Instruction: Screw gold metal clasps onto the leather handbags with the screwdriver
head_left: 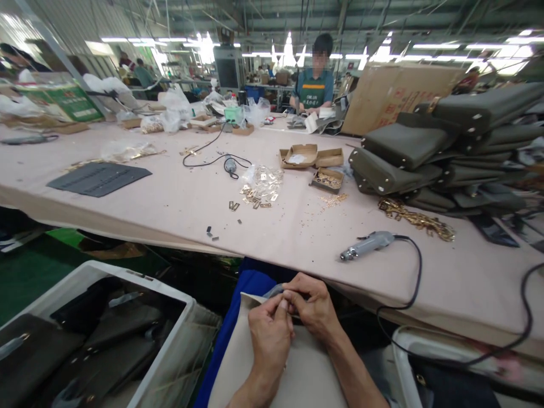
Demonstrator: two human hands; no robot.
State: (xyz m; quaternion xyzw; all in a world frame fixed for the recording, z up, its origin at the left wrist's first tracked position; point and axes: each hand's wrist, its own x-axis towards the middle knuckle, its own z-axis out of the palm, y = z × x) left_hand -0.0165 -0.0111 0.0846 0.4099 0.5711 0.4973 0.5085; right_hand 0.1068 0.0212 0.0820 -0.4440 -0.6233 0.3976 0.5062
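A beige, leather-like piece (pixel 238 362), perhaps a bag, lies over my lap with its upper edge towards the table. At that edge my left hand (pixel 272 328) and my right hand (pixel 312 306) meet, fingertips pinched close together. A bit of greyish, film-like material (pixel 274 290) pokes out beside the fingers. Whatever sits between the fingertips is too small and covered to make out. On the table ahead, a grey electric screwdriver (pixel 368 245) lies on its side, its black cable running off to the right.
Dark bags fill a white crate (pixel 187 317) at left; another white crate (pixel 402 362) stands lower right. Olive-grey bags (pixel 399 141) are piled on the table (pixel 272 238). Metal plates (pixel 261 184), a small parts box (pixel 327 180) and gold chain-like hardware (pixel 416 220) lie about. A co-worker (pixel 314 85) sits opposite.
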